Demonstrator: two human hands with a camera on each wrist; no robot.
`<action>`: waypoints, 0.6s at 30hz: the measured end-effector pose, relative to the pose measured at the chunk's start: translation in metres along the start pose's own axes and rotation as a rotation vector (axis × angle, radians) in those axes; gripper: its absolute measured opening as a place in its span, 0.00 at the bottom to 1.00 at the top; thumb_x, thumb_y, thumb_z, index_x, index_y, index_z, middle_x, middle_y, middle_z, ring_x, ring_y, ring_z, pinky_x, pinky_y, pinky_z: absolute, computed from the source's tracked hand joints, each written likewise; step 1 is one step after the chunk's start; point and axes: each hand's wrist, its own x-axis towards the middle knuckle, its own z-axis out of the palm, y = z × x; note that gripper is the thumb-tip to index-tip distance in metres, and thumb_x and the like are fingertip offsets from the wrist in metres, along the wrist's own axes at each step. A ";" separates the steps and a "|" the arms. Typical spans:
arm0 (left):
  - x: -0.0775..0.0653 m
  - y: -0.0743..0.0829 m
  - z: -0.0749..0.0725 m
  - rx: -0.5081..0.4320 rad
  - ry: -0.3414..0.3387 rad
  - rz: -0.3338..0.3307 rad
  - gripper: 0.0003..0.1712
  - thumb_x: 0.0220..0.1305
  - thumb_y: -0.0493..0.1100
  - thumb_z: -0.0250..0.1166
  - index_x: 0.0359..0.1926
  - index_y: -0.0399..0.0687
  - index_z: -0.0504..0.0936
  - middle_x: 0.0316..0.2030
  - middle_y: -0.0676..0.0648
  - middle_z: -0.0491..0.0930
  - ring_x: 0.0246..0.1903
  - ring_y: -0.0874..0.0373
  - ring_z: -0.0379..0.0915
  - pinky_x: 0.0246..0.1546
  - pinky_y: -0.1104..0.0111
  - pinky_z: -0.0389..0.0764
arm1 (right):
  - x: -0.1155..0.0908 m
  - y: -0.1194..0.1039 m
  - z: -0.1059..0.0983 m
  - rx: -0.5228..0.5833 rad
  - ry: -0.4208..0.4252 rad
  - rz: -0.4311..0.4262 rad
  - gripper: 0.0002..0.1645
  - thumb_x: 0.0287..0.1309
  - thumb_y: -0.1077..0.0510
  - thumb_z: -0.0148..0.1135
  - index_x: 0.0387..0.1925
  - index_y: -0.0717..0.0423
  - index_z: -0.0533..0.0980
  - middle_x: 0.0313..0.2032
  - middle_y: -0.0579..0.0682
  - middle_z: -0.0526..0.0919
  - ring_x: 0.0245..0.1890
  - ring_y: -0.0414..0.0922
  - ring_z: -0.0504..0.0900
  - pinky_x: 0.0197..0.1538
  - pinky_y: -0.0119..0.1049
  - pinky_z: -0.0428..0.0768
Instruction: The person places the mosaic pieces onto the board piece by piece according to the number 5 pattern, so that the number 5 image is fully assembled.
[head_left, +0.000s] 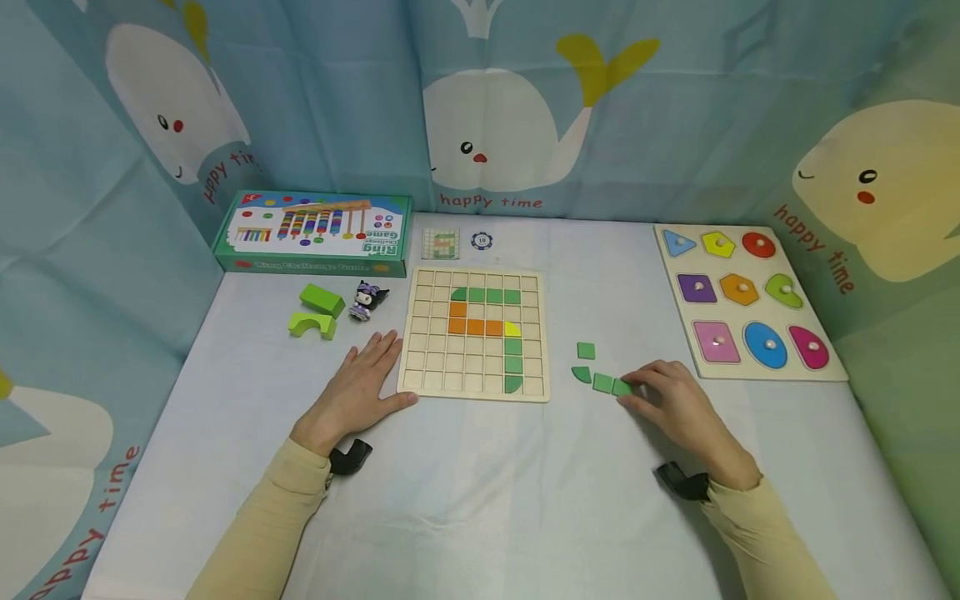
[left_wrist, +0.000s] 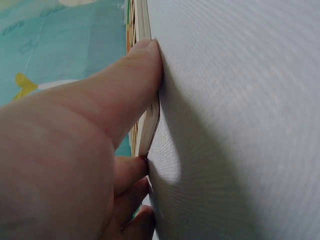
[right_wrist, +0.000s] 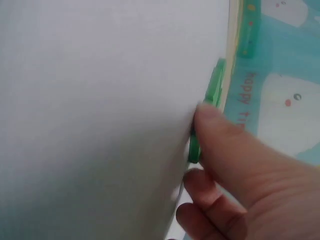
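Note:
A square wooden grid board (head_left: 468, 367) lies on the table with green, orange and one yellow tile set in its cells. My left hand (head_left: 360, 379) rests at its left edge, fingers spread, thumb at the front corner; the left wrist view shows the thumb (left_wrist: 142, 65) against the board's side. Right of the board, my right hand (head_left: 678, 408) pinches a green square tile (head_left: 622, 387) at the table surface between thumb and index finger. Beside that tile lie another green square (head_left: 602, 382), a green quarter-round tile (head_left: 581, 375) and a separate green square (head_left: 586, 351).
Behind the board are a small pattern card (head_left: 440, 244) and a round chip (head_left: 482, 241). To the left stand a ring game box (head_left: 315, 233), two green blocks (head_left: 321, 299) and a small figurine (head_left: 366, 301). A knobbed shape puzzle (head_left: 708, 306) lies at the right.

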 end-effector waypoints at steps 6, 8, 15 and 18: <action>-0.001 0.001 -0.001 -0.003 0.005 0.000 0.53 0.62 0.63 0.64 0.75 0.35 0.53 0.75 0.39 0.47 0.73 0.44 0.38 0.69 0.45 0.43 | 0.004 -0.004 0.000 -0.003 -0.007 -0.002 0.15 0.47 0.64 0.76 0.38 0.63 0.82 0.36 0.52 0.81 0.40 0.52 0.73 0.41 0.48 0.73; 0.000 0.001 -0.001 -0.002 0.006 0.001 0.53 0.62 0.63 0.64 0.74 0.35 0.53 0.75 0.39 0.47 0.73 0.44 0.38 0.69 0.45 0.43 | 0.006 -0.007 0.000 0.005 -0.006 -0.008 0.15 0.48 0.64 0.76 0.39 0.63 0.82 0.37 0.52 0.81 0.41 0.51 0.74 0.43 0.48 0.73; 0.000 0.000 -0.001 0.001 0.001 -0.001 0.53 0.62 0.63 0.64 0.75 0.36 0.52 0.75 0.39 0.47 0.73 0.44 0.38 0.69 0.45 0.42 | 0.020 -0.024 -0.001 0.060 -0.001 -0.071 0.15 0.50 0.63 0.75 0.41 0.61 0.82 0.39 0.50 0.82 0.44 0.48 0.74 0.45 0.46 0.74; 0.000 0.000 -0.001 0.000 0.000 -0.005 0.53 0.62 0.63 0.64 0.75 0.36 0.52 0.75 0.39 0.47 0.73 0.44 0.38 0.69 0.45 0.42 | 0.028 -0.033 0.004 0.084 -0.006 -0.113 0.15 0.49 0.64 0.75 0.41 0.61 0.83 0.39 0.50 0.82 0.44 0.48 0.74 0.45 0.46 0.74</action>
